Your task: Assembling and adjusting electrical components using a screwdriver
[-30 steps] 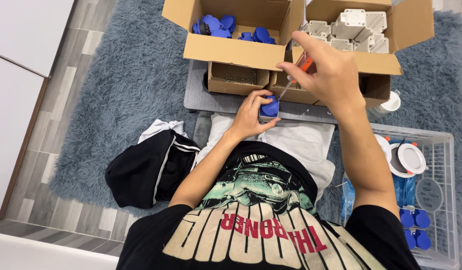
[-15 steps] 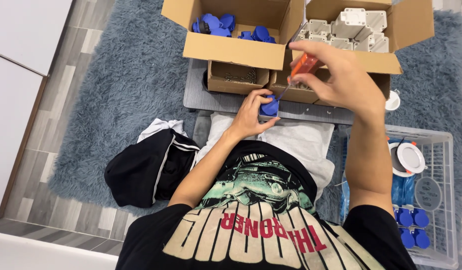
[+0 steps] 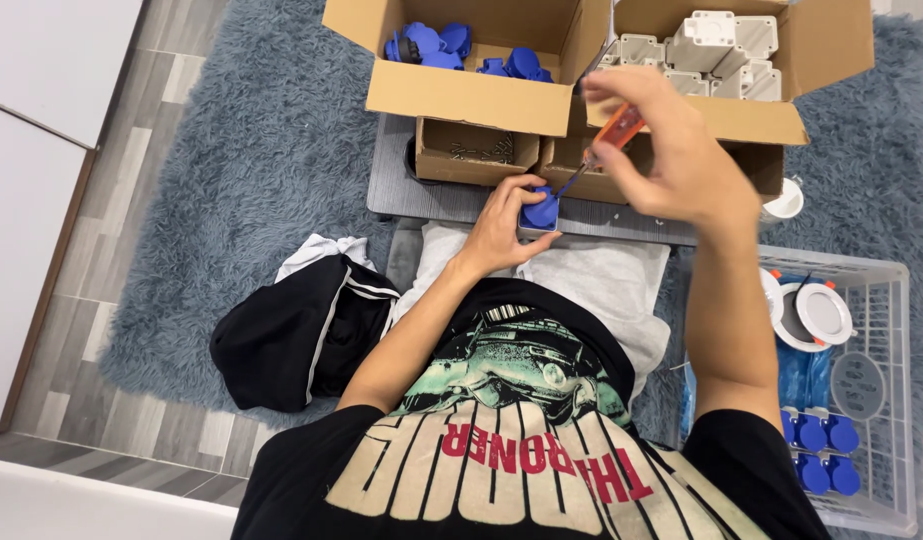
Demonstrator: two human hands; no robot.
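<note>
At the near edge of the small grey tabletop (image 3: 421, 195), the left hand (image 3: 501, 225) curls its fingers around a blue plastic socket part (image 3: 538, 212), pinning it down. The right hand (image 3: 671, 160) pinches an orange-handled screwdriver (image 3: 603, 142), tip angled into the part. The part looks light, rigid and somewhat slick, best gripped by its outer sides, clear of the face.

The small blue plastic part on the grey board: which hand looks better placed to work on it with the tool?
Right, probably. The right hand holds the orange-handled screwdriver, its tip angled down at the small blue plastic part. The left hand grips that part on the grey board.
</note>
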